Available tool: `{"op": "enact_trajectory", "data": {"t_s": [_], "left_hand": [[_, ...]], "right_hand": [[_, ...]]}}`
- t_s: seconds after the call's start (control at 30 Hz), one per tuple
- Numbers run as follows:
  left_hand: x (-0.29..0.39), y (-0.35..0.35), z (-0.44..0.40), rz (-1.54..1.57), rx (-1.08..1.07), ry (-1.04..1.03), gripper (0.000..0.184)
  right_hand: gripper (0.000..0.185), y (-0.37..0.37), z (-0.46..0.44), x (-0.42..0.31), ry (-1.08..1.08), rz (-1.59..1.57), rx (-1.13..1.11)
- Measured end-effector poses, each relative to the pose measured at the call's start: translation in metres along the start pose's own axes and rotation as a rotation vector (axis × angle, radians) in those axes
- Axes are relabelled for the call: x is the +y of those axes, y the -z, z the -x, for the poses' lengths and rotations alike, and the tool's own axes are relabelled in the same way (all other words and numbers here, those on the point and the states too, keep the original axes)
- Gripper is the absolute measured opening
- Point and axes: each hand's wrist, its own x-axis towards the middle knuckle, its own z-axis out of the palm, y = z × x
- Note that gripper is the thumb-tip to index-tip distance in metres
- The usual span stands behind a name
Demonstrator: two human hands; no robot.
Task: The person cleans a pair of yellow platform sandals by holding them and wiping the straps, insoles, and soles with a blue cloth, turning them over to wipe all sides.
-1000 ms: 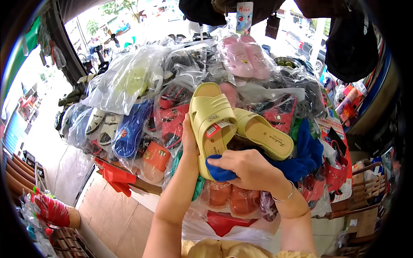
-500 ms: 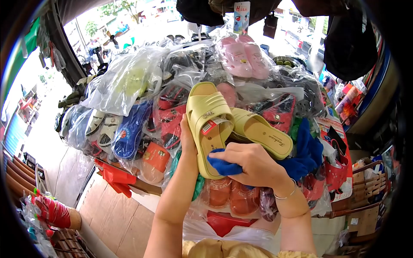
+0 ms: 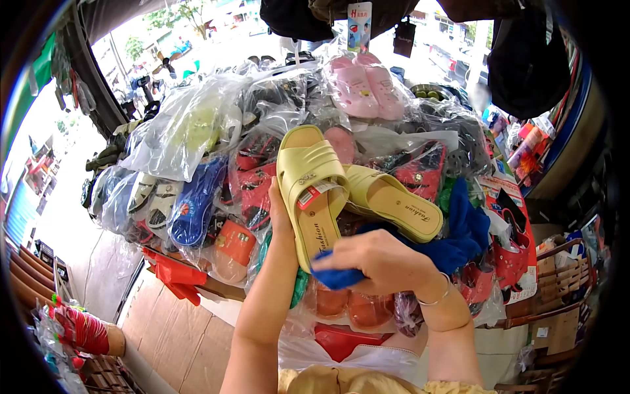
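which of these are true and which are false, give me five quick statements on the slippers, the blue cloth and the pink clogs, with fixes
1. The left hand holds a yellow slipper. True.
2. The right hand holds nothing. False: it holds a blue cloth.
3. A red and white label shows at the strap of the held slipper. True.
4. The other slipper lies sole up. False: its insole, with lettering, faces up.
5. The pink clogs lie farther from the person than the held slipper. True.
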Motion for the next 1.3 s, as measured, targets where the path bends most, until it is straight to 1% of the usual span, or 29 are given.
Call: {"op": "enact_trajectory", "data": {"t_s": [0.07, 0.1, 0.17, 0.2, 0.23, 0.3, 0.37, 0.43, 0.47, 0.53, 0.57, 0.6, 0.63, 0.7, 0.73, 0.77, 0.83, 0.87, 0.9, 0.97, 1.0, 1.03, 1.07, 1.1, 1.17, 1.2, 1.23, 1.27, 1.3], "left_hand": [[0.001, -0.006, 0.002, -0.012, 0.011, 0.008, 0.067], [0.002, -0.01, 0.003, -0.025, 0.021, 0.015, 0.067], [0.004, -0.013, 0.005, -0.034, 0.021, 0.009, 0.067], [0.004, -0.013, 0.005, -0.041, 0.021, 0.008, 0.067], [0.003, -0.011, 0.005, -0.042, 0.022, 0.01, 0.067], [0.004, -0.007, 0.0, 0.029, -0.016, 0.019, 0.067], [0.004, -0.007, 0.001, 0.059, -0.011, 0.022, 0.067], [0.005, -0.014, 0.004, 0.008, 0.004, 0.02, 0.068], [0.003, -0.003, 0.002, -0.044, -0.002, -0.003, 0.069], [0.003, -0.006, 0.003, -0.021, -0.003, -0.003, 0.07], [0.003, -0.006, 0.003, 0.001, -0.003, -0.004, 0.07], [0.004, -0.004, 0.002, -0.07, 0.018, -0.022, 0.07], [0.004, -0.003, 0.002, -0.067, 0.015, -0.019, 0.07], [0.002, -0.004, 0.002, -0.135, 0.17, -0.016, 0.069], [0.003, -0.001, 0.003, -0.108, 0.201, 0.01, 0.067], [0.004, 0.003, 0.002, -0.1, 0.191, 0.023, 0.067], [0.001, 0.011, -0.002, -0.053, 0.083, -0.024, 0.067], [0.001, 0.015, -0.005, -0.05, 0.074, -0.017, 0.068], [0.0, 0.013, -0.003, -0.06, 0.081, -0.018, 0.067], [0.001, 0.008, -0.003, -0.1, 0.099, -0.025, 0.067], [0.001, 0.005, -0.001, -0.099, 0.09, -0.018, 0.067], [0.001, 0.002, 0.0, -0.116, 0.132, -0.002, 0.066], [0.001, 0.0, 0.0, -0.134, 0.173, 0.015, 0.065], [0.002, 0.001, -0.001, -0.132, 0.162, 0.018, 0.065], [0.001, 0.013, -0.005, -0.12, 0.12, -0.026, 0.065], [-0.001, 0.023, -0.008, -0.118, 0.118, -0.032, 0.064], [-0.001, 0.02, -0.007, -0.112, 0.117, -0.028, 0.064], [-0.001, 0.015, -0.005, -0.086, 0.134, -0.017, 0.063], [0.0, 0.011, -0.003, -0.06, 0.15, -0.007, 0.063]], "right_hand": [[0.04, -0.009, -0.009, -0.005, -0.067, 0.16, 0.295], [0.04, -0.012, -0.008, -0.006, -0.063, 0.159, 0.294], [0.039, -0.014, -0.006, -0.007, -0.092, 0.22, 0.126], [0.04, -0.004, -0.001, -0.01, -0.082, 0.179, -0.03], [0.04, -0.004, -0.002, -0.009, -0.083, 0.178, -0.028], [0.038, -0.003, -0.002, -0.005, 0.032, 0.055, 0.171], [0.038, -0.003, -0.005, 0.0, -0.089, 0.107, 0.274], [0.037, -0.002, 0.001, 0.007, -0.124, 0.098, 0.098], [0.037, 0.001, 0.001, 0.007, -0.123, 0.1, 0.098], [0.036, 0.006, 0.003, 0.007, -0.018, 0.021, 0.165], [0.041, 0.004, -0.003, 0.004, -0.059, 0.052, 0.337], [0.045, 0.002, -0.008, 0.003, -0.114, 0.147, 0.39], [0.049, -0.002, -0.011, 0.003, -0.169, 0.244, 0.443], [0.054, -0.017, -0.016, 0.01, -0.174, 0.235, 0.354], [0.053, -0.016, -0.011, 0.007, -0.151, 0.23, 0.28], [0.05, -0.011, -0.007, 0.005, -0.076, 0.179, 0.156], [0.045, 0.001, -0.001, 0.001, 0.051, -0.085, -0.06], [0.041, -0.007, -0.002, 0.005, 0.014, -0.035, 0.102], [0.04, -0.01, -0.007, 0.006, -0.006, 0.09, 0.31], [0.042, -0.007, -0.011, 0.011, -0.115, 0.201, 0.413], [0.041, -0.009, -0.009, 0.013, -0.169, 0.191, 0.275], [0.035, -0.007, -0.004, 0.01, -0.166, 0.084, 0.219], [0.031, 0.0, 0.0, 0.01, -0.112, 0.004, 0.16], [0.027, 0.011, 0.004, 0.01, -0.056, -0.075, 0.103], [0.023, 0.036, 0.011, -0.004, -0.262, -0.047, 0.429], [0.028, 0.045, 0.015, 0.004, -0.39, -0.017, 0.631], [0.034, 0.063, 0.017, 0.004, -0.578, 0.1, 0.644], [0.039, 0.072, 0.02, 0.017, -0.662, 0.338, 0.669], [0.041, 0.076, 0.019, 0.027, -0.8, 0.432, 0.593]]}}
